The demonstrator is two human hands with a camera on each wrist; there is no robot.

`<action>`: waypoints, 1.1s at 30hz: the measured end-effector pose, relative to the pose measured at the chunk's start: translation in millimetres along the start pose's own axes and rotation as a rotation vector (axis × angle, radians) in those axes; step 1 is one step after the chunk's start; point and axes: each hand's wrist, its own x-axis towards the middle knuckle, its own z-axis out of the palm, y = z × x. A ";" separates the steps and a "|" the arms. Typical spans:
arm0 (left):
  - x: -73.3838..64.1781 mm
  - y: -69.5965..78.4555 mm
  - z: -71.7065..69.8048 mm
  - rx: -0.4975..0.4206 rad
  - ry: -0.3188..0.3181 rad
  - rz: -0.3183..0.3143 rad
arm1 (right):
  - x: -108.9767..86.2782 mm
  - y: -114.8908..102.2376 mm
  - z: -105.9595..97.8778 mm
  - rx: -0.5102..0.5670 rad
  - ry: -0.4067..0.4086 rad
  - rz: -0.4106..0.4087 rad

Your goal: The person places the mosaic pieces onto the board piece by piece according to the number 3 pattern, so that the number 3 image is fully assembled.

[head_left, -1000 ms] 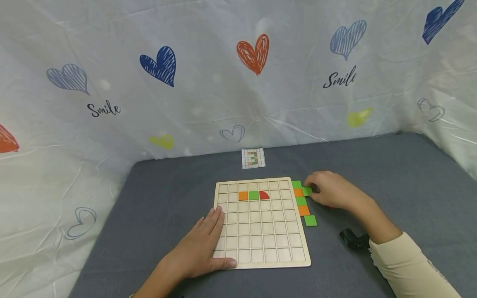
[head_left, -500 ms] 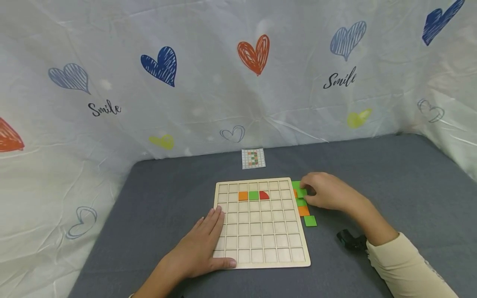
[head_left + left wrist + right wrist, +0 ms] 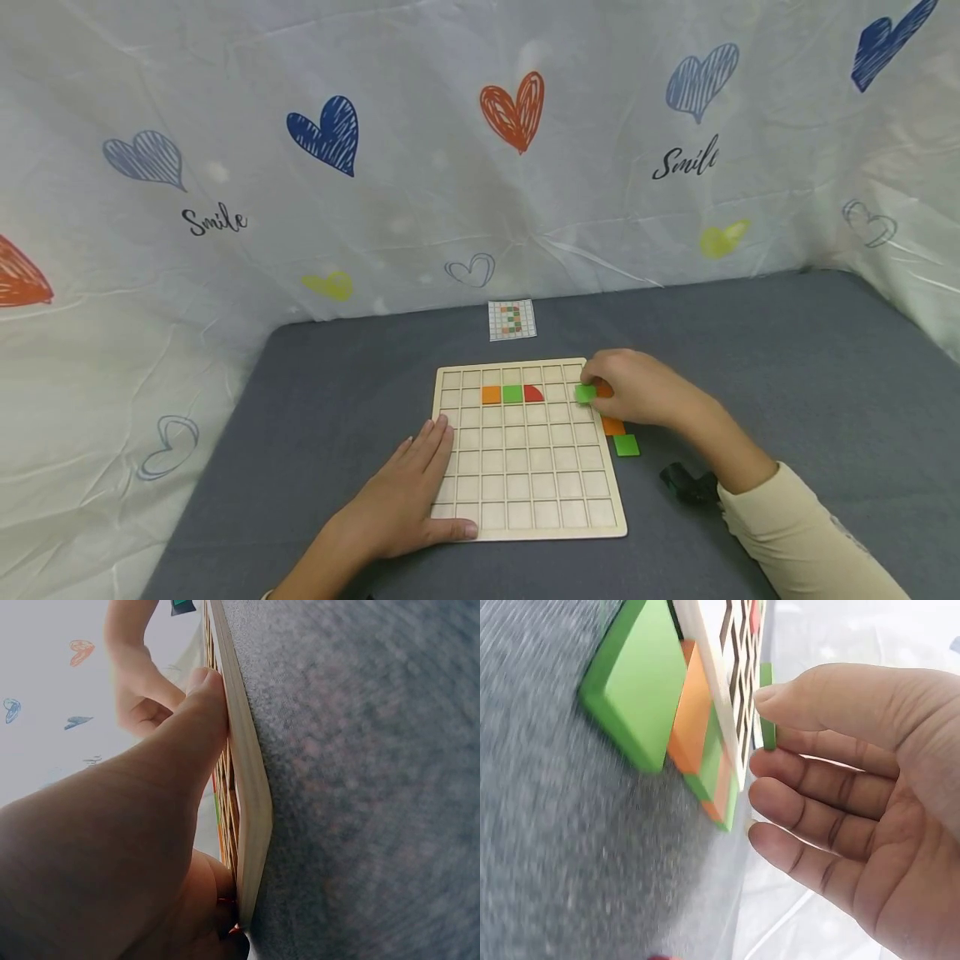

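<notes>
A wooden grid board (image 3: 525,462) lies on the dark grey cloth. In its upper rows sit an orange square tile (image 3: 491,395), a green square tile (image 3: 512,394) and a red quarter-round tile (image 3: 533,393). My left hand (image 3: 405,492) rests along the board's left side, fingers straight, with the thumb on the near edge. My right hand (image 3: 641,387) pinches another green square tile (image 3: 768,735) between thumb and fingers, above the board's right edge. The right wrist view shows the other fingers loosely bent below the tile.
Beside the board's right edge lie loose tiles, among them an orange one (image 3: 612,426) and a green one (image 3: 626,446); my right hand partly hides the row. A small printed pattern card (image 3: 512,320) lies behind the board. A white curtain (image 3: 405,225) with hearts hangs at the back.
My right hand has moved left with the pinched green tile, from beyond the row of loose tiles to over the board's right edge. The left hand has stayed in place.
</notes>
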 end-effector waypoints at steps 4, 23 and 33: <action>0.0 -0.4 0.6 0.001 0.005 0.004 | 4.1 -5.2 2.1 0.007 -0.014 0.001; 0.1 -0.6 0.6 -0.002 -0.001 0.000 | 23.3 -28.1 17.3 0.034 -0.047 -0.039; 0.6 -0.2 0.1 -0.006 -0.013 -0.008 | 28.6 -36.6 23.8 0.018 -0.040 -0.035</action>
